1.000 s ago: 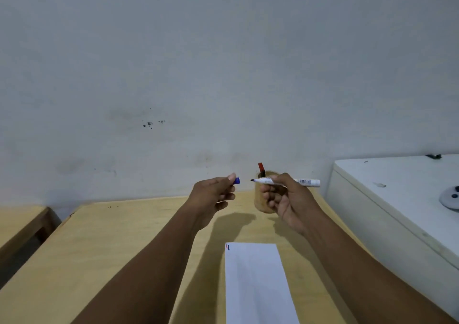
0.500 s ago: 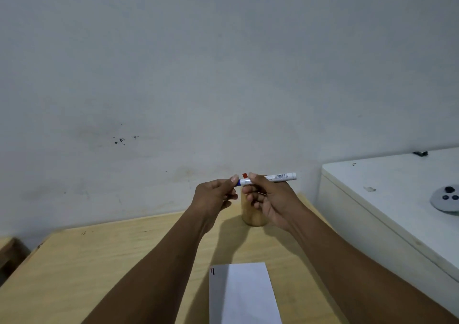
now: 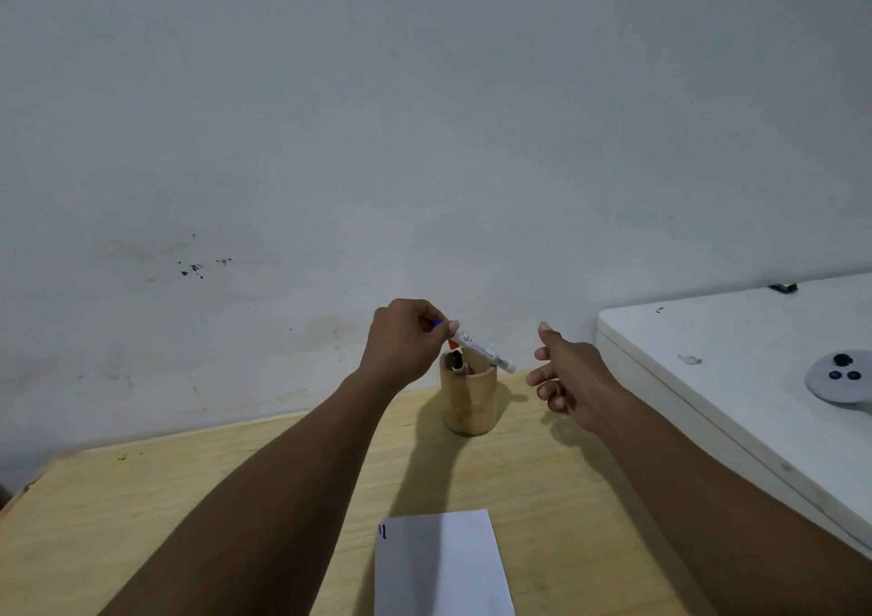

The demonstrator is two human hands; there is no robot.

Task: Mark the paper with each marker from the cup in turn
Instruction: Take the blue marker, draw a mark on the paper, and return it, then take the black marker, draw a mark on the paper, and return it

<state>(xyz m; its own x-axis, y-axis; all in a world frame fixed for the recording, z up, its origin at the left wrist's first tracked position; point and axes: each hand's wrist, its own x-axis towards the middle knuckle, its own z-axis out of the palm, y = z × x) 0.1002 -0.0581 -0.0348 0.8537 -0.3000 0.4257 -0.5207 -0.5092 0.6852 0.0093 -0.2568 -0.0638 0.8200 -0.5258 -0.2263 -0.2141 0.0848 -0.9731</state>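
Note:
My left hand (image 3: 406,341) holds a white marker (image 3: 483,349) by its blue-capped end, tilted down to the right above the wooden cup (image 3: 468,398). The marker's far end hangs over the cup's right rim. Inside the cup stand a red-capped marker (image 3: 453,344) and a dark one (image 3: 456,361). My right hand (image 3: 568,377) hovers to the right of the cup, fingers apart, holding nothing. A white sheet of paper (image 3: 441,563) lies near the table's front edge, with short red and dark strokes (image 3: 382,531) at its top left corner.
The wooden table (image 3: 188,497) meets a pale wall behind the cup. A white cabinet (image 3: 731,356) stands higher on the right, carrying a round grey device (image 3: 840,376) and a small dark object (image 3: 783,287).
The blue cap went back onto the marker. My right hand let go and drew off to the right, while my left hand took the capped marker over the cup.

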